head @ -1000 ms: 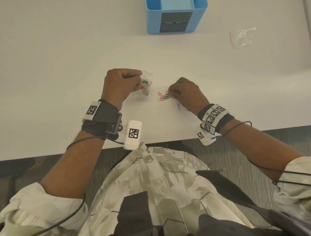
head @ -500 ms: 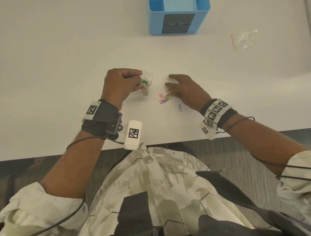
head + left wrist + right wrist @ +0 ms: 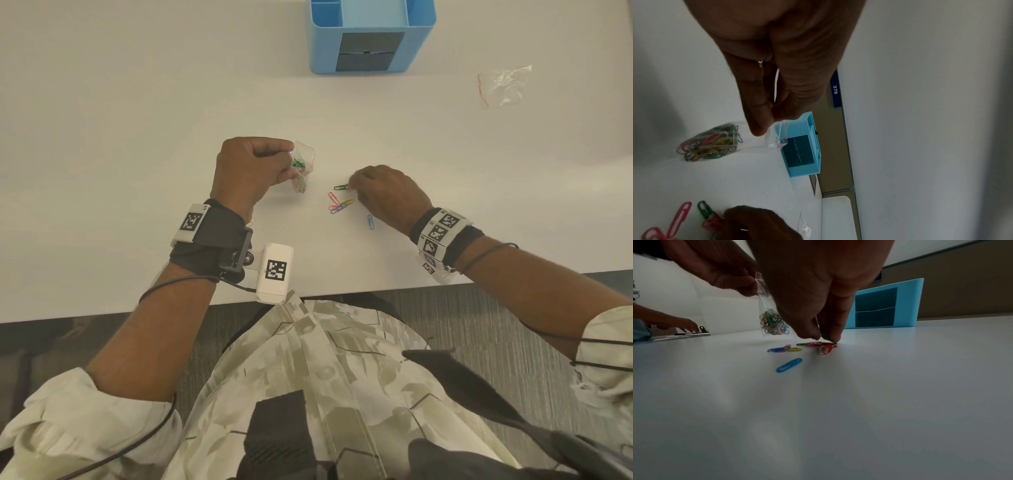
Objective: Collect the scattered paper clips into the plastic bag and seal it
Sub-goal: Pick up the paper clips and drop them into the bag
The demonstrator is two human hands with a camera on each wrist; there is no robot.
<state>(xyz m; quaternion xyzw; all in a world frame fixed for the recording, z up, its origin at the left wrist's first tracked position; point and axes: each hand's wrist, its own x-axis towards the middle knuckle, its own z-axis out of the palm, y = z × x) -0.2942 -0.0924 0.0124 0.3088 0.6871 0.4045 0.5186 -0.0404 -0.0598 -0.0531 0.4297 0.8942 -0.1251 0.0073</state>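
Note:
My left hand [image 3: 253, 168] pinches the top of a small clear plastic bag [image 3: 301, 168] with a red seal line; it hangs over the white table with several coloured paper clips [image 3: 773, 324] bunched at its bottom. My right hand [image 3: 383, 195] is curled down on the table, thumb and forefinger pinching a green paper clip [image 3: 826, 338] among red ones [image 3: 825, 348]. To its left lies a loose cluster of pink, blue and yellow clips [image 3: 339, 204]. A single blue clip [image 3: 370, 222] lies nearer the table's front edge.
A blue desk organizer [image 3: 371, 34] stands at the back of the table. A second, empty clear bag [image 3: 503, 85] lies at the far right. At the far left of the right wrist view, another person's hand [image 3: 676, 325] is over a clipboard [image 3: 682, 335].
My right hand, flat with straight fingers half a second ago, has curled its fingertips down onto the green and red clips. The left hand and bag have stayed put.

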